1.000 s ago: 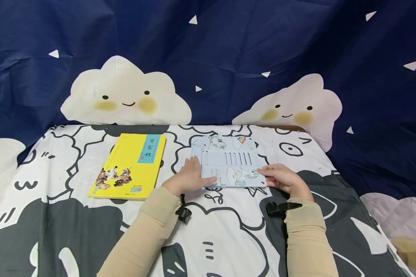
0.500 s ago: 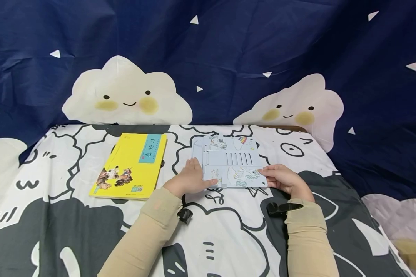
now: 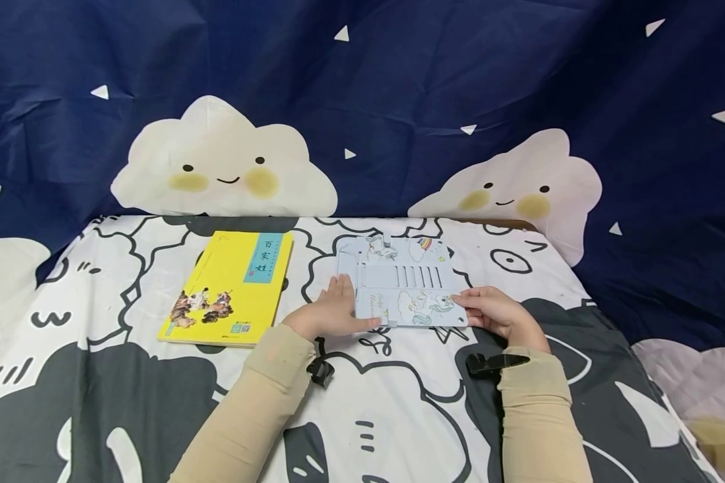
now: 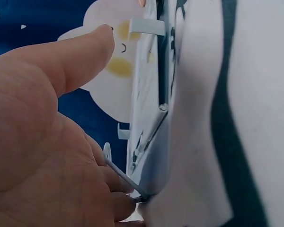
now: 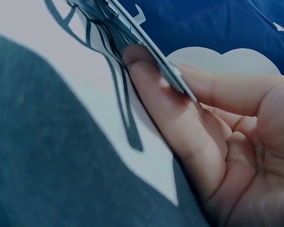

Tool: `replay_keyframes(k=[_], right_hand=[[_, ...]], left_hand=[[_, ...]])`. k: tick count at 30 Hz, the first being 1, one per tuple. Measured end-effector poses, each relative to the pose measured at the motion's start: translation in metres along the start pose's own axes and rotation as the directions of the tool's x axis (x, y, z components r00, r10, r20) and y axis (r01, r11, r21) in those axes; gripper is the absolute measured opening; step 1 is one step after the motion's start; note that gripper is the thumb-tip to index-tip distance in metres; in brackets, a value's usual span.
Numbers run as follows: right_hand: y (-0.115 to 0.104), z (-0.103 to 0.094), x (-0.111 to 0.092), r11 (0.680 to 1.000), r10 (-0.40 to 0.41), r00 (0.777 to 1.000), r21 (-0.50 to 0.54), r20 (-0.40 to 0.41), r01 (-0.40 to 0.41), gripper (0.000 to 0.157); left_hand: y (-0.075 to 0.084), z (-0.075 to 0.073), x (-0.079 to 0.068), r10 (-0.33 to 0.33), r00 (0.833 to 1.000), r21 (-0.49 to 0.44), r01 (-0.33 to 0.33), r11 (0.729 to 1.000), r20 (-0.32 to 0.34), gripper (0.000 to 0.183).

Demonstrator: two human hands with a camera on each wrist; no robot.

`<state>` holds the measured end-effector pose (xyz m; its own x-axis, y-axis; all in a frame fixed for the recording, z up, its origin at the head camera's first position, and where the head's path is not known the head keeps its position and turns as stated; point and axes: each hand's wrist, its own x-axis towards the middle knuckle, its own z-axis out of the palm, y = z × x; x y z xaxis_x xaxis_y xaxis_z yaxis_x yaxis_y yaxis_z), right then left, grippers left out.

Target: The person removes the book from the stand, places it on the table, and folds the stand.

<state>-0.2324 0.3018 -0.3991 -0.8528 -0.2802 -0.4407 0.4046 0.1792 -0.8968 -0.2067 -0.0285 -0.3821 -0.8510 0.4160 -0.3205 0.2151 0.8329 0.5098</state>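
A pale blue folding book stand [image 3: 379,276] with unicorn and rainbow prints lies flat on the patterned cloth in the head view. My right hand [image 3: 491,312] pinches its near right corner, thumb on top and fingers underneath; the right wrist view shows the thin plate [image 5: 154,52] between them. At the left end, my left hand [image 3: 332,312] touches the stand with straight fingers, its thumb reaching toward the near edge. In the left wrist view the thumb [image 4: 80,54] is spread away, while the other fingers are beside a thin bent bar [image 4: 125,177] at the stand's end.
A yellow book [image 3: 235,282] with a blue title panel lies left of the stand. Black-and-white cartoon cloth [image 3: 386,409] covers the table. A dark blue curtain [image 3: 374,87] with smiling clouds hangs behind the far edge.
Both hands keep their places on the book stand. The whole head view has shifted very slightly to the left; nothing else visibly moves.
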Motion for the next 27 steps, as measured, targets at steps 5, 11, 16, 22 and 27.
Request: replay_keyframes(k=[5, 11, 16, 22, 27], right_hand=[[0.0, 0.0, 0.001, 1.0, -0.001, 1.0, -0.008, -0.006, 0.001, 0.014], [-0.001, -0.001, 0.002, 1.0, 0.001, 1.0, -0.014, -0.015, -0.001, 0.013], [-0.001, -0.001, 0.001, 1.0, 0.002, 1.0, -0.007, -0.014, -0.002, 0.011], [0.0, -0.002, -0.001, 1.0, -0.001, 1.0, -0.003, -0.011, 0.001, 0.011], [0.002, -0.001, 0.0, 1.0, -0.001, 1.0, 0.003, -0.009, 0.001, 0.01]], left_hand=[[-0.002, 0.005, 0.006, 0.029, 1.0, 0.069, -0.029, 0.997, 0.003, 0.109], [-0.004, 0.008, 0.011, 0.022, 0.999, 0.12, -0.025, 0.992, 0.027, 0.106], [-0.003, 0.009, 0.012, 0.021, 1.0, 0.125, -0.023, 0.992, 0.02, 0.102], [0.003, 0.008, 0.007, 0.017, 1.0, 0.128, -0.015, 0.992, -0.011, 0.102], [0.009, 0.01, 0.003, -0.003, 0.999, 0.105, 0.009, 0.994, -0.054, 0.103]])
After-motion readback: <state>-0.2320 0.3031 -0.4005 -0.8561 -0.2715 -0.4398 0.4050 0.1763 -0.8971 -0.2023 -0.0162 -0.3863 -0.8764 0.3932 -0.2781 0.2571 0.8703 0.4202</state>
